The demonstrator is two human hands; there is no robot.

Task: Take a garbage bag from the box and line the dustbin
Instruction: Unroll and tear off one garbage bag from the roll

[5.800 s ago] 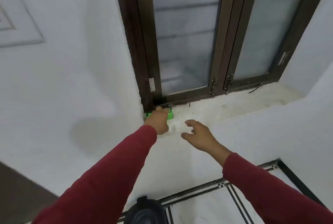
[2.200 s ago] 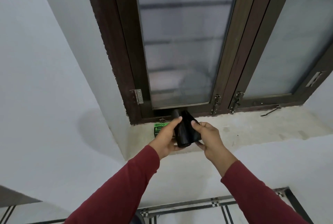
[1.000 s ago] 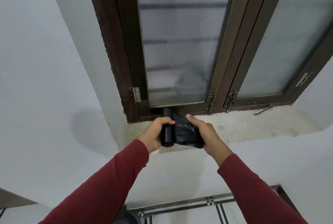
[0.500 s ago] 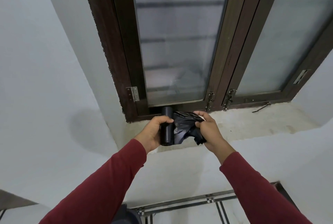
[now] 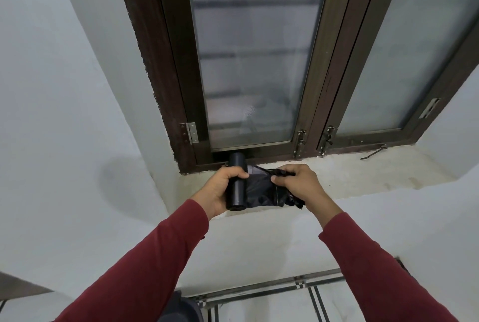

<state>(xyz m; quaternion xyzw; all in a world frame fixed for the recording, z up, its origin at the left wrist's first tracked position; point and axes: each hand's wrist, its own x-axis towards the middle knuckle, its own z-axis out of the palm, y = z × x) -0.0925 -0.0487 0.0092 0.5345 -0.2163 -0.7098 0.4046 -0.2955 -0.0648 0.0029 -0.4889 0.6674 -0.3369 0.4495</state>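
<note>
- The left hand (image 5: 220, 189) grips the upright black garbage-bag roll (image 5: 236, 184), held above the windowsill (image 5: 363, 174).
- The right hand (image 5: 302, 184) pinches the unrolled bag (image 5: 261, 192) stretched between both hands.

The left hand (image 5: 220, 189) covers the middle of the black roll of garbage bags (image 5: 236, 184); only its 2 ends show. Below the roll, a dark rounded object (image 5: 180, 307) is cut off by the bottom edge, too partial to identify.

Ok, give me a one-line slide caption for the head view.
Left hand grips the garbage-bag roll; right hand pulls its loose end over the window sill.
</note>
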